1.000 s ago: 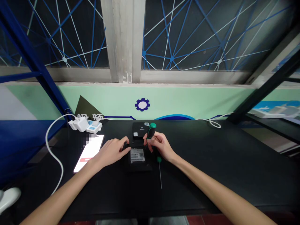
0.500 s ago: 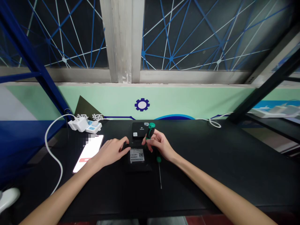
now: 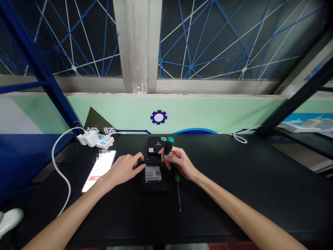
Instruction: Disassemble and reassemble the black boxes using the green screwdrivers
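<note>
A flat black device with a pale printed label and a square code lies before me on the desk. My left hand is at its upper left corner, thumb and bent index finger gripping the edge. Between the fingers of my right hand is a screwdriver with a green and black handle. It is tilted, handle up, over the device's upper right side; its tip is too dark to make out. A second screwdriver, green-handled, lies below my right hand, its shaft pointing toward me.
Behind the device lies a black box with a white sticker. To the left are a lit phone, a power strip with a white plug, and a looping white cable. A black rack post rises at the right.
The handle of the screwdriver in my right hand leans slightly more to the right. My left hand stays on the device. The whole view has shifted a little.
</note>
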Demonstrator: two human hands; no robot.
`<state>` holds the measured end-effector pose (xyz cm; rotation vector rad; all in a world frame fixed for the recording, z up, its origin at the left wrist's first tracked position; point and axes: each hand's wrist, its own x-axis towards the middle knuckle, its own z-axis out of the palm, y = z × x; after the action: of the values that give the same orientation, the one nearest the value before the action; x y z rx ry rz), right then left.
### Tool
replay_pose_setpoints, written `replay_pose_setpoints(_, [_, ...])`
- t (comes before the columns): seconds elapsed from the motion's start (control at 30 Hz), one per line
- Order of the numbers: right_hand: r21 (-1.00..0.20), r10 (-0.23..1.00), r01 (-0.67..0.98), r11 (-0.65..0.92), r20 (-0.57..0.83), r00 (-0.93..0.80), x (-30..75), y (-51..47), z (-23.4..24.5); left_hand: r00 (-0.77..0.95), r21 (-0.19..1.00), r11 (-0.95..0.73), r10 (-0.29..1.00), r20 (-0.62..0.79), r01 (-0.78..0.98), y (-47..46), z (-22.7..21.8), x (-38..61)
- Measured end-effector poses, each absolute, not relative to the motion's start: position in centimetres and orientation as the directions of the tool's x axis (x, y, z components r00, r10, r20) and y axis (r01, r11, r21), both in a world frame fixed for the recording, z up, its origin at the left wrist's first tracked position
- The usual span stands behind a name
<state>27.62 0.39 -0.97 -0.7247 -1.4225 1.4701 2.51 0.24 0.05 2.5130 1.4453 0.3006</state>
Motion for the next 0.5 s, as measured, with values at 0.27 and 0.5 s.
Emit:
replay_pose_setpoints(0.27, [-0.959,0.893,-0.266,0.103,0.207,-0.399,27.59,0.42,-1.02,0.467,0.271,-0.465,0.882,0.060,0.843,0.18,0.24,2.58])
replay_pose_setpoints(0.5, [-0.965,0.903,-0.259,0.031,0.139,-0.406,27.61,0.29,-0.67,0.469,0.268,-0.470,0.880,0.074,0.841,0.56,-0.14,2.34])
